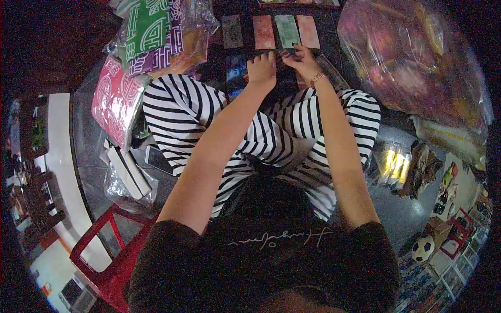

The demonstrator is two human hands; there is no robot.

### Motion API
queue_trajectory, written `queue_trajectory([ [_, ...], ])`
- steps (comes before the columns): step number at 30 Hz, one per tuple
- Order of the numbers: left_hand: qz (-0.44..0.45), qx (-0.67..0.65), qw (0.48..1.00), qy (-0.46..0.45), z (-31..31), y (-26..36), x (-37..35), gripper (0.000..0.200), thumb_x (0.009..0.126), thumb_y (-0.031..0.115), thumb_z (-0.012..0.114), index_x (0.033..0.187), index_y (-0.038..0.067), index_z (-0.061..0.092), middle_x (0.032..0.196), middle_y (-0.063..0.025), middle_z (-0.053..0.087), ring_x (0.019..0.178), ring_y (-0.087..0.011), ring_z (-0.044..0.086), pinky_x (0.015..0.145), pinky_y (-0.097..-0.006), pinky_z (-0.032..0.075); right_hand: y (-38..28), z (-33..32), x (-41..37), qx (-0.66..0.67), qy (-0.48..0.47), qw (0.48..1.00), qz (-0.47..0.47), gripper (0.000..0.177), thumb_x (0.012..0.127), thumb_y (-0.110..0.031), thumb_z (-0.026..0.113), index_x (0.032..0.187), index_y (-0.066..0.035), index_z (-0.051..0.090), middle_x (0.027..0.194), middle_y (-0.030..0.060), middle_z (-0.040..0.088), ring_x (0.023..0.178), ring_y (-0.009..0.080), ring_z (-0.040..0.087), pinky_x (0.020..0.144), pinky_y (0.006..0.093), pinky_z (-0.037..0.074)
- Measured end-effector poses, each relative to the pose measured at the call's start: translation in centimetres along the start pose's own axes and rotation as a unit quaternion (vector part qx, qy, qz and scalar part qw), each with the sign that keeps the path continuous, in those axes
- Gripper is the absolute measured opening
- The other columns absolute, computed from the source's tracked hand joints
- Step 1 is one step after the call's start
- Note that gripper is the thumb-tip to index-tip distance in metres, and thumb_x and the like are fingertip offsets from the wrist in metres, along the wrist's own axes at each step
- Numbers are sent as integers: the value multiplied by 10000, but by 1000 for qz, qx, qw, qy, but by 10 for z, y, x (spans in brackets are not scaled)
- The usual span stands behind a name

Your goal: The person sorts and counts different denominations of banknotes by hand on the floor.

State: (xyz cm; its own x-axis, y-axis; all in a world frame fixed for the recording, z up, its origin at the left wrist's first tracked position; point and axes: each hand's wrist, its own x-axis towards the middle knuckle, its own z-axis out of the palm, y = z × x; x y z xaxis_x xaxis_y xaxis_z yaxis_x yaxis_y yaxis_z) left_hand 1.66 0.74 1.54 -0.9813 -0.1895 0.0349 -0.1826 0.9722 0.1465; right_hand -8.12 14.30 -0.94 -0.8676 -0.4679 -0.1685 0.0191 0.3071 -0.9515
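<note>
Left hand (262, 69) and right hand (301, 61) curled, near each other; can't tell if gripping. Green note (286, 30) just beyond.

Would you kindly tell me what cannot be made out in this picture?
- Head view: whatever lies beneath the left hand and right hand, covered by them.
- Head view: fine print on paper notes, too small.
- Head view: exact contents of the large right-side plastic bag, obscured by glare.

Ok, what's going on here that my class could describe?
Someone in striped trousers sits cross-legged, left hand and right hand working close together; exactly what they hold is unclear. Four banknote-like slips lie in a row just beyond the hands, and a plastic-wrapped bundle sits to the right.
</note>
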Motion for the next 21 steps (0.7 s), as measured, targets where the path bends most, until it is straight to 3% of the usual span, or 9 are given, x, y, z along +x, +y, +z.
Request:
queue_trajectory([
  [3,-6,2,1000,10,2,0,2,374,816,188,499,1162,73,416,1018,-122,552,962,-293,545,795,-461,403,-5,-1,-1,-104,10,994,-2,737,703,-310,744,1260,-28,352,1120,126,489,1014,195,492,860,322,411],
  [5,-13,-7,1000,18,1,1,2,386,805,186,510,1163,73,421,1025,-123,552,966,-292,544,799,-461,404,-7,-5,0,-43,14,998,37,673,721,-320,728,1215,-26,376,1020,97,543,908,161,530,766,291,443],
  [6,-15,-1,1000,-17,-5,2,2,406,811,169,485,1192,64,396,1070,-127,536,988,-296,535,812,-461,406,-11,-5,-1,-43,14,998,37,673,721,-320,728,1215,-26,376,1020,97,543,908,161,530,766,291,443],
  [8,-16,5,998,-52,-8,2,1,426,816,152,460,1221,56,370,1115,-131,520,1010,-300,525,825,-460,409,-16,-5,-6,-5,-17,995,102,610,717,-307,733,1154,-36,403,898,53,577,750,118,546,632,254,452],
  [11,-9,7,1000,1,0,1,2,424,777,167,546,1171,73,419,1049,-115,545,977,-285,543,811,-458,407,7,0,3,23,-16,998,49,560,712,-279,741,1106,-44,419,838,27,581,638,84,520,534,237,433],
  [21,-9,18,1000,5,5,0,3,406,788,180,518,1168,77,416,1012,-101,550,958,-275,547,772,-449,413,-18,-4,-14,63,-44,991,109,605,719,-214,743,1174,-33,389,865,53,587,644,89,530,549,255,451],
])
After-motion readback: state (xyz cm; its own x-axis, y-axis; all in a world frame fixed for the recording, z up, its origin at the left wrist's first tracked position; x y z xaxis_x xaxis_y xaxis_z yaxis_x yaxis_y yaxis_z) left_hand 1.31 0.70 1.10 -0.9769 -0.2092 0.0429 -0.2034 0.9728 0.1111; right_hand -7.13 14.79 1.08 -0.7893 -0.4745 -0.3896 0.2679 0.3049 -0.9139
